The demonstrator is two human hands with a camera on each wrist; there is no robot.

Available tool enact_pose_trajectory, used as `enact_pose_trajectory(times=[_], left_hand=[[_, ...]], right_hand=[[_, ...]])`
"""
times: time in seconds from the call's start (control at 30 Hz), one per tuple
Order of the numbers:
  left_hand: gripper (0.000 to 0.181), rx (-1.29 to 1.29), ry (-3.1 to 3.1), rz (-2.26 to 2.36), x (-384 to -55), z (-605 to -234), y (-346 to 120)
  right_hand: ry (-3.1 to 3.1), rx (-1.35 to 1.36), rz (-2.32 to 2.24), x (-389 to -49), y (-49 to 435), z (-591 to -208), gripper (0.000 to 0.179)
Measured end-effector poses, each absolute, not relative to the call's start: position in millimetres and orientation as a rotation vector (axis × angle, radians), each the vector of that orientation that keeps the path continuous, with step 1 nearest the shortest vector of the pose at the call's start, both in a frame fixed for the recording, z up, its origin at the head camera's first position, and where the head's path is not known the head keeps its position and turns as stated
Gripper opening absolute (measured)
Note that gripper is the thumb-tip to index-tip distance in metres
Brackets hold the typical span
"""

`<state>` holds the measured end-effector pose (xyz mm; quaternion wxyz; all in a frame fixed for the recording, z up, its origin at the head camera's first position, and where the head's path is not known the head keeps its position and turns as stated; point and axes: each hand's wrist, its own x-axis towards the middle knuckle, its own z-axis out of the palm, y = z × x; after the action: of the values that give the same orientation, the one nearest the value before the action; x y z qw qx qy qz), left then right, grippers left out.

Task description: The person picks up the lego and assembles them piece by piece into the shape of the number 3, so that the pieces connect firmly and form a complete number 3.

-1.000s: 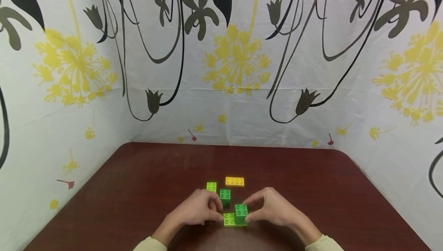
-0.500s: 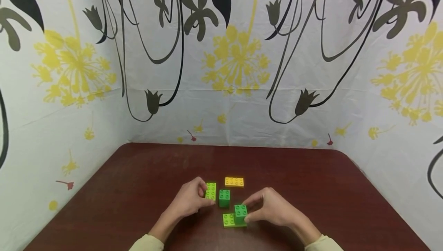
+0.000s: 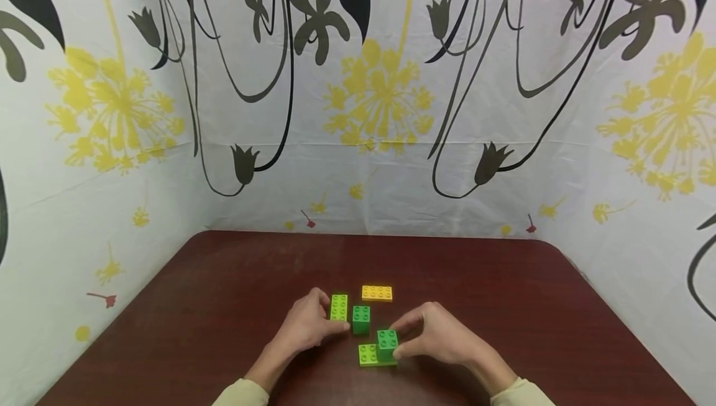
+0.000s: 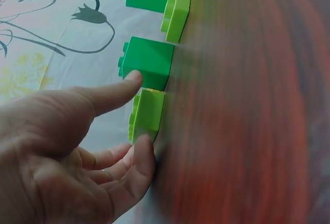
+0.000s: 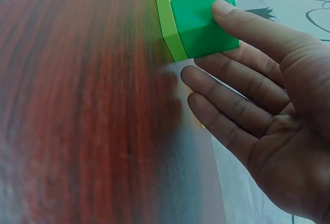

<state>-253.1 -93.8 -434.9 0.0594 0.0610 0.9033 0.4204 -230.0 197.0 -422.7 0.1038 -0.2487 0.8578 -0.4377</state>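
A dark green 2x2 toy brick is fitted on the right end of a thin lime brick plate, near the front. My right hand pinches it, thumb on its near side and fingertips at its far side; in the right wrist view the other fingers stretch out below. My left hand spans a lime 2x4 brick: a fingertip is at its side, while the thumb stands off across a gap. Beside it sits another dark green 2x2 brick, overlapped by that thumb in the left wrist view.
A yellow 2x4 brick lies behind the green ones. All rest on a dark red-brown wooden table with rounded far corners. A white floral-print cloth hangs behind the table and along both sides.
My left hand has moved from beside the lime plate, back and left to the lime 2x4 brick. My right hand keeps its place at the green brick on the plate.
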Motion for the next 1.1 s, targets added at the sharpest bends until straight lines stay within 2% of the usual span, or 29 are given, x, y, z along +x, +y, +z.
enact_pose_trajectory(times=[0.27, 0.53, 0.77, 1.1], left_hand=[[0.055, 0.174, 2.849, 1.188, -252.6, -437.0, -92.4], [0.041, 0.227, 2.915, 1.115, -253.2, -438.5, -91.0], [0.045, 0.204, 2.954, 1.057, -253.0, -438.1, -89.6], [0.036, 0.220, 2.983, 1.071, -251.7, -437.4, -88.4]], right_hand=[[2.518, -0.737, -1.305, -230.2, 195.2, -423.7, 0.031], [2.514, -0.730, -1.316, -231.1, 196.7, -425.4, 0.031], [2.513, -0.740, -1.318, -230.9, 196.8, -426.3, 0.030], [2.508, -0.728, -1.309, -230.6, 197.0, -425.0, 0.030]])
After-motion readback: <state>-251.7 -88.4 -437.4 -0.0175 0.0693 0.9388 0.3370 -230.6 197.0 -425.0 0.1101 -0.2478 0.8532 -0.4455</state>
